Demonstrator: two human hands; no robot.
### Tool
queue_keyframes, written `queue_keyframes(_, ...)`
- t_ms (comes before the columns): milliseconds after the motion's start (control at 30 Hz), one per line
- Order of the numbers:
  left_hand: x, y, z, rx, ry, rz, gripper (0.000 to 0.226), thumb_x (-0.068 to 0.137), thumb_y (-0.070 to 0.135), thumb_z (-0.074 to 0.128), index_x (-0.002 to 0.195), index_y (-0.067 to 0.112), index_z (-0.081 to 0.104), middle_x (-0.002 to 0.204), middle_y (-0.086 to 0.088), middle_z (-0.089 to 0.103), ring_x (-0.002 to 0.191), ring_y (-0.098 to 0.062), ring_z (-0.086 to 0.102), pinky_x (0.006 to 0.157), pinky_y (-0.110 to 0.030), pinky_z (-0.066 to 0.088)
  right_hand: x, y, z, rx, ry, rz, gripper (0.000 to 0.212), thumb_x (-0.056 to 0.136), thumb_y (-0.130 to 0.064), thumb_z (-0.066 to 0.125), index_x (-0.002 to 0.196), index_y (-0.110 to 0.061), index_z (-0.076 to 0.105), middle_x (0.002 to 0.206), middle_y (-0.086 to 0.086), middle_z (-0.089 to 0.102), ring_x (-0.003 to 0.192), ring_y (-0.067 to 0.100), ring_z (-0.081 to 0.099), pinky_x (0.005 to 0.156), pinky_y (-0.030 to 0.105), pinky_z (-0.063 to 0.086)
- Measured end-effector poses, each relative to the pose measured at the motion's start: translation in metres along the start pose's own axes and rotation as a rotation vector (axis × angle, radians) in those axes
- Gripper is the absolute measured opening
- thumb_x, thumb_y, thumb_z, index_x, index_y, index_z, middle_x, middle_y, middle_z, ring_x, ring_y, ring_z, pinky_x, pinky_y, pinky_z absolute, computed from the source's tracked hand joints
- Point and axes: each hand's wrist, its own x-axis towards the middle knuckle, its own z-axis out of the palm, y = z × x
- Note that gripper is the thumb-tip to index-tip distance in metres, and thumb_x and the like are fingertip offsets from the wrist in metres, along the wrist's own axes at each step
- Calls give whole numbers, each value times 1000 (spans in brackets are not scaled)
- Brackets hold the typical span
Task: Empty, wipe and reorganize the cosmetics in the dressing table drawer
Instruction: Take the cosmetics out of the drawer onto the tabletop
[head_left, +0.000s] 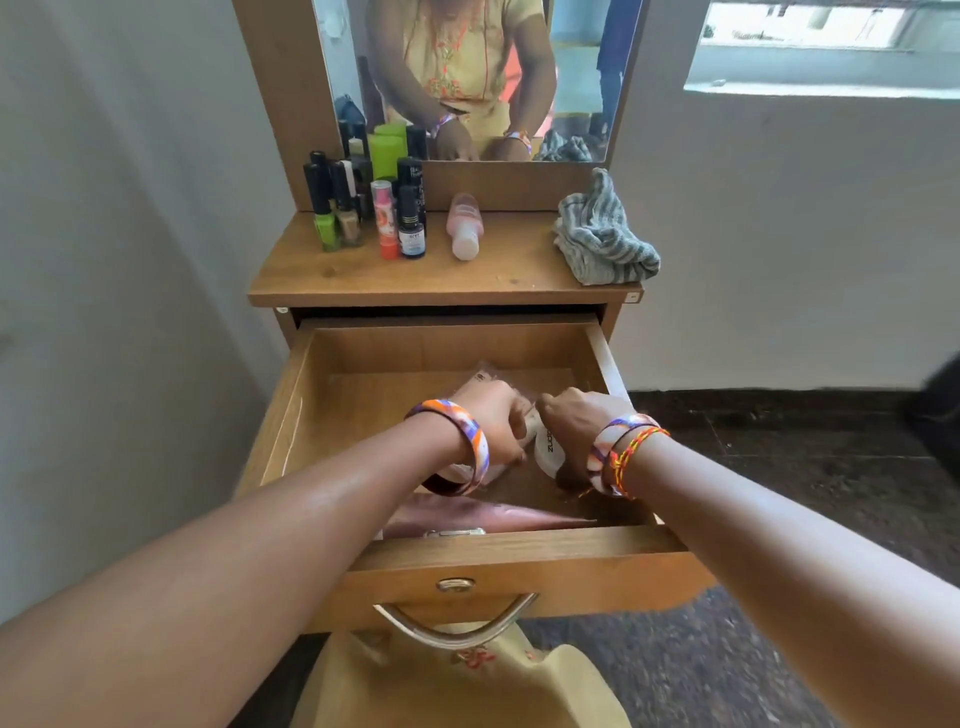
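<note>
Drawer (519, 564): honey-brown wood grain, silver handle (457, 626). Cloth (602, 236): grey-and-white stripes. Lying bottle (464, 227): pale pink, white cap. Nail polish bottle (326, 228): lime green, black cap. Tube (385, 221): pink and orange. Bangles (470, 441): orange, purple, white swirls. Thread band (631, 457): red-yellow. Round jar (550, 452): white, dark lettering. Pouch (467, 517): dusky pink. Floor (779, 519): dark speckled.

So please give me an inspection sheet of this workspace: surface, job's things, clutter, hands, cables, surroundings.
Surface: wooden tabletop under a mirror; drawer below pulled open.
Job's things: bottles stand at tabletop left; pink bottle lies on its side; striped cloth bunched at right. In the drawer: white jar, clear packet, pink pouch at the front.
Clutter: nothing seen.
Hands: left hand and right hand are inside the drawer, fingers curled among the items; exact grips hidden.
Cables: nothing seen.
Surroundings: pale walls, window upper right, dark floor.
</note>
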Motion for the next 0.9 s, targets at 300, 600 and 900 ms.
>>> queue_keyframes(300,-2,-6,-29,-227,117,-11,18,84,12,66,100,6,70,95,-9,70,88,-25,69,77,-30,58,-9,3,-34,255,124,-23,50,62,-36,78,104,-13,61,99,4,66,92,25,67,72,32,56)
queue_keyframes(600,33,-7,-77,-748,479,-61,32,83,2,67,62,23,57,73,2,60,82,-19,65,79,-30,55,36,10,-88,512,592,109,41,68,-41,74,105,-24,64,109,8,64,99,29,62,80,32,51)
queue_keyframes(900,60,-23,-77,-914,487,-79,22,83,-15,56,91,1,68,115,-22,65,108,-37,62,95,-45,52,73,-2,-90,607,597,114,40,85,-15,59,125,-17,61,129,18,47,123,33,45,101,31,38)
